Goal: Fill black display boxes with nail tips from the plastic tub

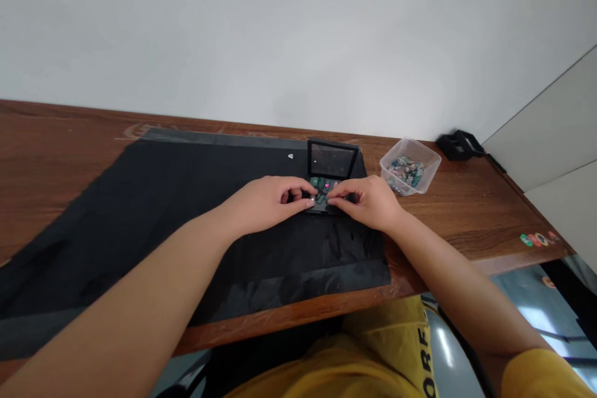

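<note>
A small black case stands with its lid raised at the right part of the black mat. Small dark green pieces and a pink one lie in its base. My left hand reaches in from the left, thumb and forefinger bent together over the pieces. From the right, my right hand comes in with thumb and forefinger pinched at the base's right side. What either pinch holds, if anything, is too small to make out. My fingers hide part of the base.
A clear plastic tub of small mixed pieces stands right of the case. Behind it is a black holder by the wall. A small white piece lies on the black mat. Round stickers mark the wooden table's right edge.
</note>
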Demonstrator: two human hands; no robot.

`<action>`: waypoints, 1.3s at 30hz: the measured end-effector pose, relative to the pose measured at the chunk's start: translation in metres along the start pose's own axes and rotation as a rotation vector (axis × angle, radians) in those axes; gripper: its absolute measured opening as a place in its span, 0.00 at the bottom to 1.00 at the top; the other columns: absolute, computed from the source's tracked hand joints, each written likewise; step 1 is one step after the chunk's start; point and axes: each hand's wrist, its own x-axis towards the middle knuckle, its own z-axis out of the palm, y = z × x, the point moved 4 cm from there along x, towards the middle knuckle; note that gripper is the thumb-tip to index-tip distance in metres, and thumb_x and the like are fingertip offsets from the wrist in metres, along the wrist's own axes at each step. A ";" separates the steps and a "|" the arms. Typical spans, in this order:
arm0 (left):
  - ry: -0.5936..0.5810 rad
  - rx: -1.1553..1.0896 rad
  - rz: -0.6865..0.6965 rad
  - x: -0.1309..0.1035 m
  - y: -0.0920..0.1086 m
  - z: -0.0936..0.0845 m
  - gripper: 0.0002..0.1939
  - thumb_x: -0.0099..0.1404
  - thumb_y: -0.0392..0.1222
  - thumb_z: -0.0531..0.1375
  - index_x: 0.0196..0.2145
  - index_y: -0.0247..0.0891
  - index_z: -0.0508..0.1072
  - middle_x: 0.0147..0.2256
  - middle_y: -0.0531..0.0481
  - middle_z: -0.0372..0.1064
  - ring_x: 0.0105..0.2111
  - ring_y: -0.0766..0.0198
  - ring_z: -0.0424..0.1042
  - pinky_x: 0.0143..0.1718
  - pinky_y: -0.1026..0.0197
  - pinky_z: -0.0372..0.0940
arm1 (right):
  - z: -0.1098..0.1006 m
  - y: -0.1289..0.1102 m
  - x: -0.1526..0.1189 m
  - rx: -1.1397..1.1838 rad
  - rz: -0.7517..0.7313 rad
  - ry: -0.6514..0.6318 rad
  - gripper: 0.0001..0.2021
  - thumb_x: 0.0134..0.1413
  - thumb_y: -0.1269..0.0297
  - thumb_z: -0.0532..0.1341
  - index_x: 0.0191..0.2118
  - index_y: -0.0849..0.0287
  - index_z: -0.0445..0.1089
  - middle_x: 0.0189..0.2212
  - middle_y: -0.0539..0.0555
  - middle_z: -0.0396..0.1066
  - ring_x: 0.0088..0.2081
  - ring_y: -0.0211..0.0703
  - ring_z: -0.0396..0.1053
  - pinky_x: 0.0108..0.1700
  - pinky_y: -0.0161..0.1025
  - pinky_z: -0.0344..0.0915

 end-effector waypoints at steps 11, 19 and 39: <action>-0.004 -0.005 0.014 0.001 -0.003 0.001 0.26 0.65 0.65 0.58 0.51 0.50 0.82 0.35 0.52 0.77 0.31 0.61 0.71 0.33 0.58 0.60 | -0.004 -0.003 -0.002 -0.039 -0.150 0.110 0.07 0.67 0.62 0.67 0.42 0.57 0.82 0.38 0.54 0.85 0.35 0.41 0.79 0.38 0.36 0.68; 0.005 0.016 0.007 0.000 -0.001 0.000 0.26 0.65 0.64 0.58 0.51 0.51 0.83 0.35 0.52 0.77 0.29 0.61 0.70 0.32 0.58 0.60 | -0.033 -0.013 -0.007 -0.053 -0.257 0.371 0.06 0.67 0.64 0.66 0.39 0.57 0.81 0.34 0.52 0.83 0.28 0.36 0.73 0.33 0.35 0.68; 0.012 0.030 0.023 0.001 -0.002 0.002 0.25 0.66 0.64 0.57 0.51 0.49 0.82 0.36 0.52 0.77 0.27 0.63 0.68 0.30 0.59 0.60 | -0.095 0.031 -0.021 -0.229 0.227 0.637 0.14 0.61 0.51 0.65 0.37 0.57 0.81 0.23 0.49 0.72 0.26 0.40 0.68 0.33 0.39 0.61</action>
